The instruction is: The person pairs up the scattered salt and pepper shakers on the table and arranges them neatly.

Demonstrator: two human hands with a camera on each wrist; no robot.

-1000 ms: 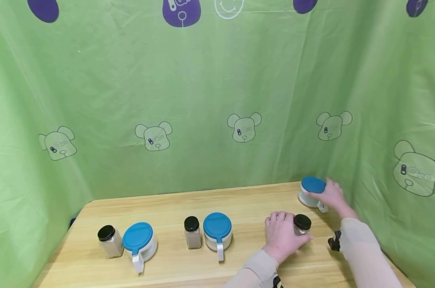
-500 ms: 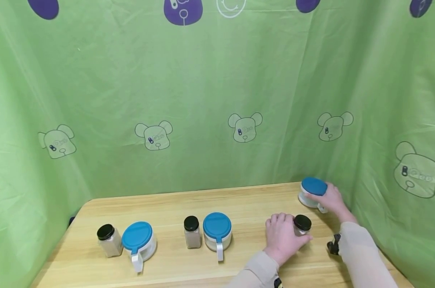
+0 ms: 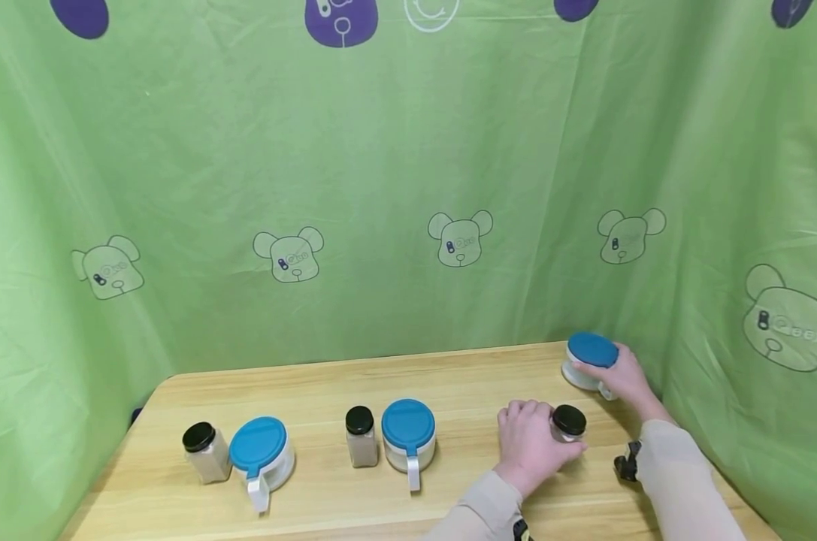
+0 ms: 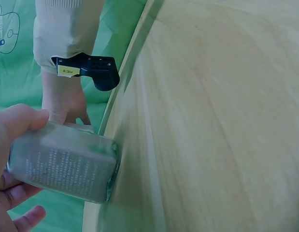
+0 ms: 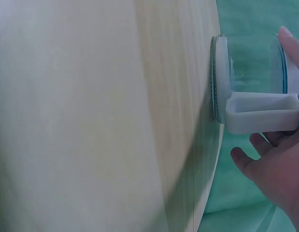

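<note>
On the right of the table, in the head view, my left hand [image 3: 531, 443] grips a square glass jar [image 3: 569, 422] with a black lid. The left wrist view has this jar [image 4: 64, 162] between thumb and fingers, with small print on its side and its base close to the table. Farther back, near the corner, my right hand [image 3: 626, 382] holds a round glass seasoning pot [image 3: 592, 352] with a blue lid. Its white handle [image 5: 263, 113] shows in the right wrist view, thumb on one side of the pot and fingers on the other. Contents of the pot look clear.
Another black-lidded jar [image 3: 361, 437] and blue-lidded pot [image 3: 408, 424] stand as a pair mid-table. A similar jar [image 3: 207, 453] and pot [image 3: 259, 443] stand at the left. Green curtain [image 3: 374, 300] surrounds the wooden table [image 3: 300, 402].
Fingers of my right hand have settled slightly lower on the blue-lidded pot, which has shifted a touch to the right. My left hand and its jar have hardly moved.
</note>
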